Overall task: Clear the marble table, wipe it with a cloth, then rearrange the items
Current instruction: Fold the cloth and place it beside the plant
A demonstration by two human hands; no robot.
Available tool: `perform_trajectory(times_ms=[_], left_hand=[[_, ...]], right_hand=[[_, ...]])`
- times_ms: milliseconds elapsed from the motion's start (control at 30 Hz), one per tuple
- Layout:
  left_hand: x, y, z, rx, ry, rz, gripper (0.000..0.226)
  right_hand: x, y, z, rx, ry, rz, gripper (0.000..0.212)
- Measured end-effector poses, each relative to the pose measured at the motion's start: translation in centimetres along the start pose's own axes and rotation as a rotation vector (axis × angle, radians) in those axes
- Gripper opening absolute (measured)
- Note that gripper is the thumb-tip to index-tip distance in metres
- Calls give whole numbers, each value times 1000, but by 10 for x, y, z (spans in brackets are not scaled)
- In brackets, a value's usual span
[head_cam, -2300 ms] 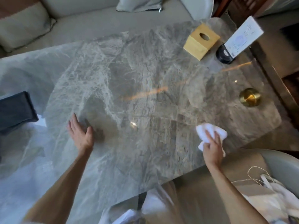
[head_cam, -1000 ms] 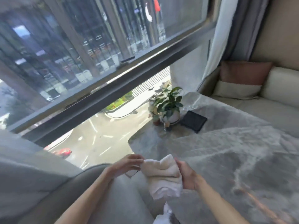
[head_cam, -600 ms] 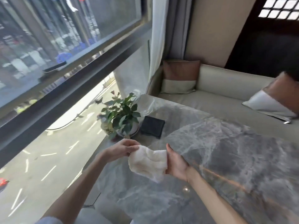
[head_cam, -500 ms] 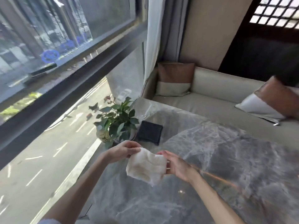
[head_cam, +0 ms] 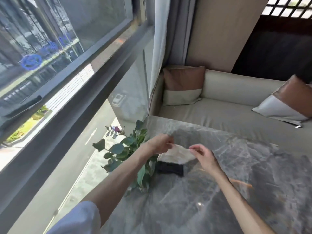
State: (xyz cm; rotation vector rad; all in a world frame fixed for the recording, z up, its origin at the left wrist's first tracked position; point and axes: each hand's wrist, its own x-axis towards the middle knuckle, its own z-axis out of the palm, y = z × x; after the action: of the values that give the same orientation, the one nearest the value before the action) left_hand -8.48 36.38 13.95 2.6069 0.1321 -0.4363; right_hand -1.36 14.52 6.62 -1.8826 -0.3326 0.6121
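Note:
A white cloth [head_cam: 177, 154] hangs stretched between my two hands above the grey marble table [head_cam: 219, 191]. My left hand [head_cam: 159, 143] pinches its left edge and my right hand [head_cam: 201, 153] pinches its right edge. Directly under the cloth lies a flat black square item [head_cam: 170, 168] on the table. A leafy green plant [head_cam: 128, 152] stands at the table's window-side end, partly hidden behind my left forearm.
A large window [head_cam: 59, 65] with a dark frame runs along the left, close to the plant. A beige sofa [head_cam: 236, 112] with two brown-and-cream cushions [head_cam: 183, 85] borders the table's far side. A curtain [head_cam: 162, 48] hangs in the corner.
My view has swung from the table's far end to the window end. The cloth went from my right hand alone to both hands, which now hold it spread over the black item.

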Motion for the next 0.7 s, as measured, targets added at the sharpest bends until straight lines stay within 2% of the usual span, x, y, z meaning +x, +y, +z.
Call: perform_trajectory(times_ms=[133, 200, 267, 367, 500, 600, 700], left_hand=[[37, -8, 9, 256, 79, -41, 27], [46, -12, 33, 344, 55, -73, 33], [47, -16, 67, 442, -85, -97, 34], [41, -23, 116, 520, -292, -136, 30], [39, -27, 140, 523, -339, -163, 34], [41, -31, 150, 487, -330, -171, 46], [38, -35, 163, 464, -383, -212, 41]], right_hand=[[21, 17, 21, -187, 164, -87, 7], [19, 38, 35, -318, 217, -151, 10], [10, 63, 53, -420, 169, -130, 11], [-11, 98, 76, -512, 5, -69, 15], [-24, 122, 86, -584, 41, -125, 20], [-22, 124, 86, -643, 66, -24, 30], [-16, 122, 87, -719, -6, 51, 35]])
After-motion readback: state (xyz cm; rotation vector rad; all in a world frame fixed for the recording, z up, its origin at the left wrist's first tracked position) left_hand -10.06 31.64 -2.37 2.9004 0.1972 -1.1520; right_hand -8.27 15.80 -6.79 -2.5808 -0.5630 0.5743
